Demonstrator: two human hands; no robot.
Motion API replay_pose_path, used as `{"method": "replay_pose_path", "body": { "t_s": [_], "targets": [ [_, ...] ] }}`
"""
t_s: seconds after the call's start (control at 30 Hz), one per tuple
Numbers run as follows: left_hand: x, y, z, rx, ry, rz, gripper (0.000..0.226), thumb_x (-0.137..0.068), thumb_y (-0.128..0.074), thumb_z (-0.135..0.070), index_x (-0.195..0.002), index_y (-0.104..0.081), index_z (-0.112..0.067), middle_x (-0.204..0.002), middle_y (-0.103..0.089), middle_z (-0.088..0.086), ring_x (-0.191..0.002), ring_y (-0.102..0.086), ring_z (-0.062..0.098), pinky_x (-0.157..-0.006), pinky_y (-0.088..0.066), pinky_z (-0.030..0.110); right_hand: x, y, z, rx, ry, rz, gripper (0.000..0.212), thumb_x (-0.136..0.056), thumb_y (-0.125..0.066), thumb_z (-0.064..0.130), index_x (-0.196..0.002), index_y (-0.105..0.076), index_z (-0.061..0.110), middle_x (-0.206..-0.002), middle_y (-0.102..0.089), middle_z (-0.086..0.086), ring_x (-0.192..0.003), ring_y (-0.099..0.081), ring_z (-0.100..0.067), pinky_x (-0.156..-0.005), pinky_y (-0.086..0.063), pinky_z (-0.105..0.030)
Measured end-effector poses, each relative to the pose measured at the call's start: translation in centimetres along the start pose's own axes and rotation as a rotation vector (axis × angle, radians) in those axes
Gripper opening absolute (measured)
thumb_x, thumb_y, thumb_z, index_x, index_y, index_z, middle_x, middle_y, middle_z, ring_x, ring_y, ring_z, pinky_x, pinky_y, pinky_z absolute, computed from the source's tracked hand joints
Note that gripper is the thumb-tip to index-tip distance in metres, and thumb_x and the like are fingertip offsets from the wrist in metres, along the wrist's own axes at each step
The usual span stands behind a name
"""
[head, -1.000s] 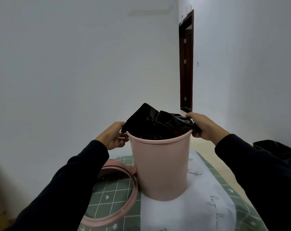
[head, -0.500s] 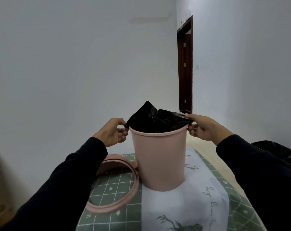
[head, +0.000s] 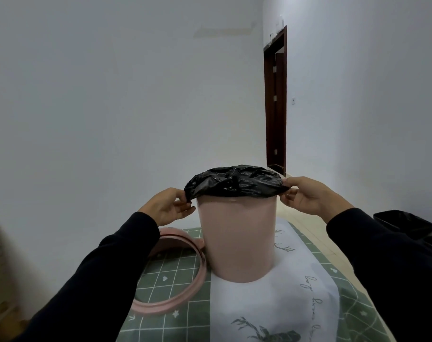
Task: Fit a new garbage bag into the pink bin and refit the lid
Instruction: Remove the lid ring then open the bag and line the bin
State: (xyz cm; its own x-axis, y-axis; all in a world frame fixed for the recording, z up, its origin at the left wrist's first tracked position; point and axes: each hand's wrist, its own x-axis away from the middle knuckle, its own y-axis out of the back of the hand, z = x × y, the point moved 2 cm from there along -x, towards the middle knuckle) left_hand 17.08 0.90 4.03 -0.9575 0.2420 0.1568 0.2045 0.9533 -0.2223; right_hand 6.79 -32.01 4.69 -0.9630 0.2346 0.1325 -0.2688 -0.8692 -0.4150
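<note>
The pink bin (head: 237, 240) stands upright on the table in the middle of the view. A black garbage bag (head: 236, 182) is stretched over its rim and covers the top edge all round. My left hand (head: 168, 206) pinches the bag's hem at the bin's left side. My right hand (head: 306, 195) pinches the hem at the right side. The pink ring lid (head: 182, 290) lies flat on the table to the left of the bin, partly hidden by my left sleeve.
The table has a green checked cloth (head: 170, 275) with a white runner (head: 284, 292) under the bin. Black trays (head: 402, 224) sit at the right edge. A dark doorway (head: 275, 102) is in the far wall, beyond white walls.
The bag stuck up in a loose peak from the bin before; now its hem is pulled outward and down over the rim on both sides. My hands moved apart and slightly lower.
</note>
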Motion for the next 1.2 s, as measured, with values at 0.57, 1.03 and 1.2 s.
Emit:
{"method": "replay_pose_path", "body": {
  "t_s": [0.57,1.03,1.2],
  "targets": [
    [0.7,0.2,0.9,0.092,0.144,0.218,0.021,-0.069,-0.047,-0.003,-0.089,-0.053,-0.006,-0.077,-0.058,0.015,-0.061,-0.058,0.024,-0.060,-0.057,0.033,0.4,1.0,-0.9,0.106,-0.098,0.166,0.007,-0.090,-0.054,0.011,-0.097,-0.054,0.007,-0.064,-0.054,-0.010,-0.048,-0.051,-0.016,-0.045,-0.051,-0.024],
    [3.3,-0.6,0.7,0.284,0.089,0.327,0.026,-0.077,-0.065,0.002,-0.101,-0.056,-0.001,-0.077,-0.060,0.013,-0.064,-0.064,0.018,-0.074,-0.063,0.039,2.6,-0.3,-1.0,0.191,-0.098,0.178,0.004,-0.094,-0.053,0.004,-0.096,-0.056,0.004,-0.068,-0.064,-0.012,-0.057,-0.069,-0.020,-0.055,-0.062,-0.029],
    [4.1,-0.9,0.9,0.231,0.076,0.325,0.024,-0.073,-0.060,0.012,-0.094,-0.061,0.001,-0.093,-0.067,0.021,-0.083,-0.070,0.027,-0.081,-0.062,0.042,3.4,-0.3,-1.0,-0.007,-0.065,0.187,0.019,-0.092,-0.046,-0.011,-0.101,-0.061,-0.002,-0.096,-0.065,-0.021,-0.077,-0.074,-0.026,-0.071,-0.065,-0.035]
  ]
}}
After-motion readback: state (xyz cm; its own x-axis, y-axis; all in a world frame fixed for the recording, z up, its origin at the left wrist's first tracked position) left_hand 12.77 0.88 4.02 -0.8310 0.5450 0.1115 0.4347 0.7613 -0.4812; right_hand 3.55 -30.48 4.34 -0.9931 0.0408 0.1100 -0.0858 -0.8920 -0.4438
